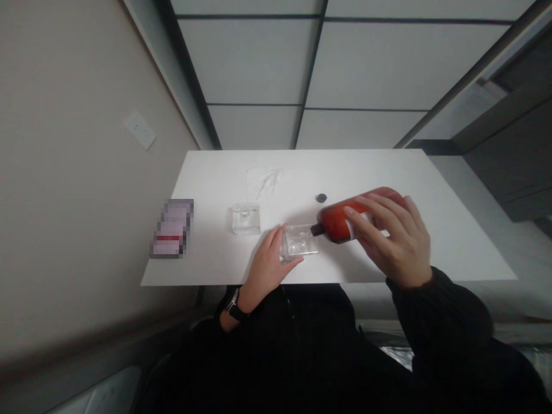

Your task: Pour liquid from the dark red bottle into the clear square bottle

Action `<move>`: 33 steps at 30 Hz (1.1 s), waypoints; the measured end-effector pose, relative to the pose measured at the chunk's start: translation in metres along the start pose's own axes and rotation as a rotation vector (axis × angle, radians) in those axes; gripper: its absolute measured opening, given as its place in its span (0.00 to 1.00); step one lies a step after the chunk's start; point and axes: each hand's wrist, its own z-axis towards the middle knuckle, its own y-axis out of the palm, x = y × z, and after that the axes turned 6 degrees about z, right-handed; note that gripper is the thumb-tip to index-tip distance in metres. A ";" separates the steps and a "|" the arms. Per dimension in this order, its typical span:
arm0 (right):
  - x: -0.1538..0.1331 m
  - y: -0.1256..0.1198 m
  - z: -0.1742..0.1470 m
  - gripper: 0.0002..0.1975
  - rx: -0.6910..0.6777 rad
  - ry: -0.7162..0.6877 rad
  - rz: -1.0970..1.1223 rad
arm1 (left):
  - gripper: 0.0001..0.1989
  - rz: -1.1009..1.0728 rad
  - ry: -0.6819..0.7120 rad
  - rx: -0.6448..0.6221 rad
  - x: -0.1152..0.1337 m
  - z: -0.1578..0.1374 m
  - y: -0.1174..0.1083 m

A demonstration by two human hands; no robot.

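Observation:
My right hand [394, 236] is closed around a reddish-amber bottle [337, 223] with a pale label. The bottle is tipped nearly on its side, its dark neck pointing left over a clear square container [301, 240]. Fingers and thumb of my left hand [269, 259] grip that container from its left side on the table. Whether any liquid is flowing from the bottle I cannot tell. A small dark cap [321, 198] lies behind the bottle's neck. Left of my left hand stands a second clear square container [246, 219], apart from it.
The white table [448, 247] carries a crumpled clear plastic piece [268, 181] towards the back. A blurred-out pinkish rectangular object [173, 228] lies at the left edge. A wall with an outlet [140, 130] rises on the left, and pale panels [259, 63] stand behind the table.

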 end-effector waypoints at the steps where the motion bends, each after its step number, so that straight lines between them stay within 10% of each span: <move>1: 0.000 0.000 0.000 0.45 0.002 0.000 -0.002 | 0.39 0.000 0.004 0.002 0.000 0.000 0.000; 33: 0.002 -0.003 -0.001 0.43 -0.002 0.031 -0.029 | 0.40 0.023 0.002 0.005 0.002 0.001 -0.001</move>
